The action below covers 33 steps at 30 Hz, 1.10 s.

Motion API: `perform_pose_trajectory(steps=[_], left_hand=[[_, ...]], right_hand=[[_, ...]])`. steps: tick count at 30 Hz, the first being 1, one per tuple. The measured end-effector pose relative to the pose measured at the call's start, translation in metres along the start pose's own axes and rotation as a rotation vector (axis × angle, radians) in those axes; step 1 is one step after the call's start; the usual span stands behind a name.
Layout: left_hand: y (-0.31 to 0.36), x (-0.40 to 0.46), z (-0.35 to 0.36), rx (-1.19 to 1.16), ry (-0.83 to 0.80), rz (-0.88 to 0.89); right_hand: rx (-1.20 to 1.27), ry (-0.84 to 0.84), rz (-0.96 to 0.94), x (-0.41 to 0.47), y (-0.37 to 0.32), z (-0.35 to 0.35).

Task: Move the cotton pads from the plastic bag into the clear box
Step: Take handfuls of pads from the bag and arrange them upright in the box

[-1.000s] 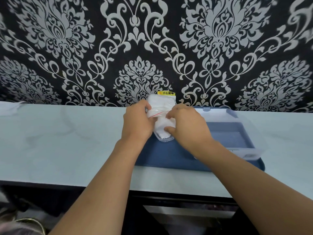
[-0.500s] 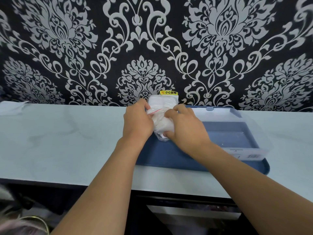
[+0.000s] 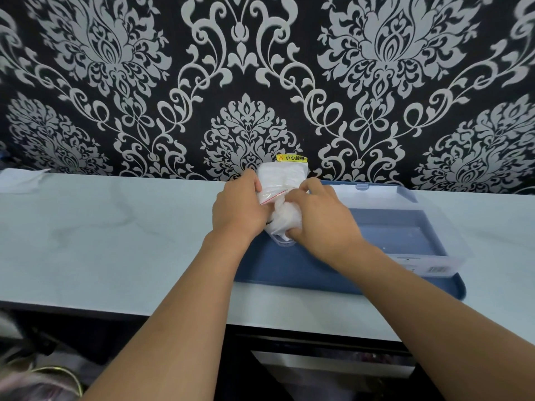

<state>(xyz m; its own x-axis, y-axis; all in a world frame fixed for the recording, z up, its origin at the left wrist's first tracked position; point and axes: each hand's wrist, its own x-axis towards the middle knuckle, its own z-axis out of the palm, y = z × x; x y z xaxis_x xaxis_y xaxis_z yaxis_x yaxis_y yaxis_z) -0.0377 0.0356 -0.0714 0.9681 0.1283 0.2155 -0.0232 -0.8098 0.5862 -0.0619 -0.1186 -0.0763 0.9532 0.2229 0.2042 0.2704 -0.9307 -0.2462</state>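
The plastic bag (image 3: pixel 282 180) is held up between both hands over the left end of a blue tray (image 3: pixel 289 270), close to the patterned wall. It is a clear zip bag with a thin red line running across its mouth, and it is stuffed with white cotton pads (image 3: pixel 285 219), which show as a crumpled white mass in its lower part and a smoother white block in its upper part near the wall. The bag's lower edge hangs just above the tray.

The left hand (image 3: pixel 237 211) grips the bag's left side, its fingers curled around the plastic with the thumb pressed on the front near the red line. The right hand (image 3: pixel 321 218) grips the right side, its fingers (image 3: pixel 311 185) bent over the upper edge and its thumb tucked against the bag's lower part. Both hands are closed on the bag, touching it from opposite sides.

The clear box (image 3: pixel 434 227) sits on the right part of the tray, just beside the right hand. It lies open, with its lid (image 3: pixel 376 192) laid back toward the wall, and a small barcode label shows on its front wall. The blue of the tray shows through its bottom.

The tray rests on a pale marbled tabletop (image 3: pixel 115 233). A small yellow sticker (image 3: pixel 291 158) is on the black and silver damask wall (image 3: pixel 144 82) directly behind the bag. At the far left of the tabletop lies a flat whitish sheet (image 3: pixel 20 179). Below the front edge of the tabletop, dark furniture is partly visible.
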Motion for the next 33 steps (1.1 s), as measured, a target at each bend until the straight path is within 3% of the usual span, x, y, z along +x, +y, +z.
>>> perform_pose_trajectory(steps=[9, 17, 20, 25, 27, 30, 33], left_hand=[[-0.001, 0.002, 0.005, 0.106, 0.013, -0.007], [-0.009, 0.005, 0.002, 0.064, 0.032, -0.047], [-0.009, 0.005, -0.001, 0.052, 0.005, -0.043], [-0.009, -0.004, -0.016, 0.027, -0.116, -0.022], [-0.001, -0.012, -0.030, -0.007, -0.148, 0.047], [0.033, -0.028, -0.045, -0.457, 0.014, 0.164], [0.073, -0.043, -0.031, -0.892, -0.167, 0.027]], right_hand=[[-0.020, -0.009, -0.036, -0.001, 0.000, 0.000], [0.283, 0.107, -0.282, -0.014, 0.004, -0.006], [0.587, 0.063, -0.309, -0.021, 0.010, -0.015], [1.146, 0.006, -0.068, -0.029, 0.024, -0.051], [1.477, -0.041, 0.059, -0.031, 0.033, -0.065], [1.900, -0.120, 0.287, -0.031, 0.043, -0.074], [2.058, -0.148, 0.404, -0.032, 0.047, -0.078]])
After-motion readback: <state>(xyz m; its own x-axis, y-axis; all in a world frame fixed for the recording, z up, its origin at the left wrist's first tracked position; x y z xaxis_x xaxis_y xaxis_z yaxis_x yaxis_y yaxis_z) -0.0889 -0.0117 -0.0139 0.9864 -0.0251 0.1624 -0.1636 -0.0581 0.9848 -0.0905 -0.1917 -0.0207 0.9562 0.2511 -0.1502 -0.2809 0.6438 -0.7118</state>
